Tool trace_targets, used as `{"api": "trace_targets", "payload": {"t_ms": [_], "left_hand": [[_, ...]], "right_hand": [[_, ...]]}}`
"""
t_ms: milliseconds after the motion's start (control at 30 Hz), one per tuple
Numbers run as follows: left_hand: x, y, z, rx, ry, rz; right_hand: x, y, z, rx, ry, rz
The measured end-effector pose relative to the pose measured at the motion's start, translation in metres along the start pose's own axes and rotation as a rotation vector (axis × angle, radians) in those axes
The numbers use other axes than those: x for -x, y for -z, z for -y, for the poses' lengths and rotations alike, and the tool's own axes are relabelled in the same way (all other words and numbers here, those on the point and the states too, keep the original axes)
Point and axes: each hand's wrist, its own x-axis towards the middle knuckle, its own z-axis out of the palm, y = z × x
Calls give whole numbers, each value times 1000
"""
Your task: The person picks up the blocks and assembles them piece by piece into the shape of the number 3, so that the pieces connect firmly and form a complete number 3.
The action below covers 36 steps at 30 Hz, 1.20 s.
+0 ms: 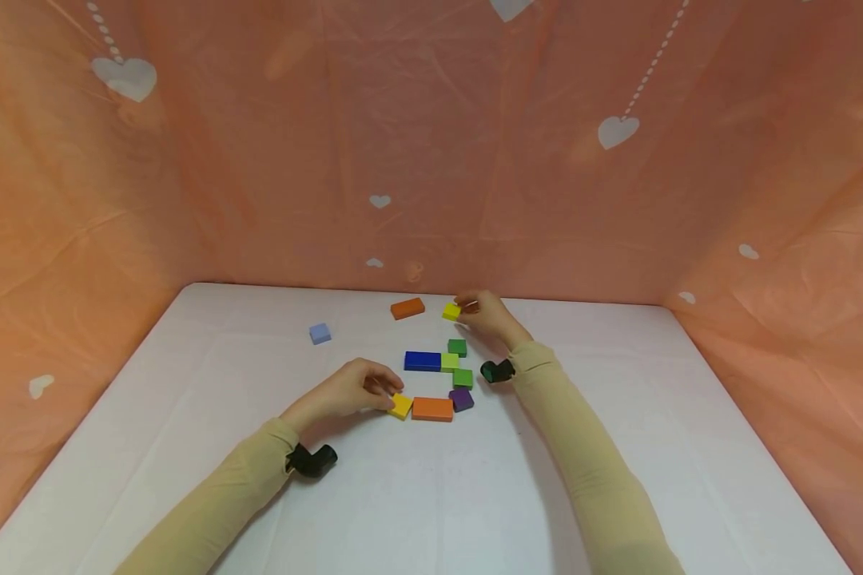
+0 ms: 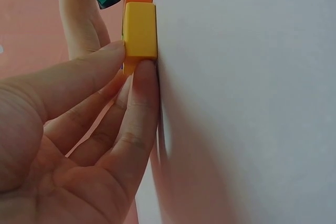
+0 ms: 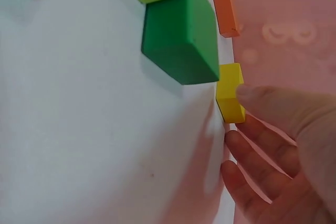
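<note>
In the head view my left hand (image 1: 355,389) has its thumb and fingertips on a golden-yellow block (image 1: 400,406), which lies slightly turned at the left end of an orange block (image 1: 432,410). The left wrist view shows the thumb on one face of that golden-yellow block (image 2: 140,31) and a finger on its near end. Farther back, my right hand (image 1: 491,317) pinches a bright yellow block (image 1: 451,311) between thumb and fingers. A dark green block (image 3: 181,38) stands nearer the right wrist camera. The far fingertips are partly hidden.
A purple block (image 1: 462,399), green block (image 1: 463,378), lime block (image 1: 449,362), dark green block (image 1: 457,347) and blue block (image 1: 423,362) lie mid-table. Another orange block (image 1: 407,308) and a pale blue block (image 1: 320,333) lie apart. An orange curtain (image 1: 403,144) hangs behind the white table (image 1: 259,319).
</note>
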Motion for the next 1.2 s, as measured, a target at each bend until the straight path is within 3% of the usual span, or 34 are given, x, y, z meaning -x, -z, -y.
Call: {"api": "trace_targets", "payload": {"t_ms": [633,1200], "left_hand": [[-1,-2,-1,-11,16,-7],[-2,-1,2,1,14,-2]], "right_hand": [[1,-6,0,-2,2,-64],[9,-4,0,-18,-2,-45]]}}
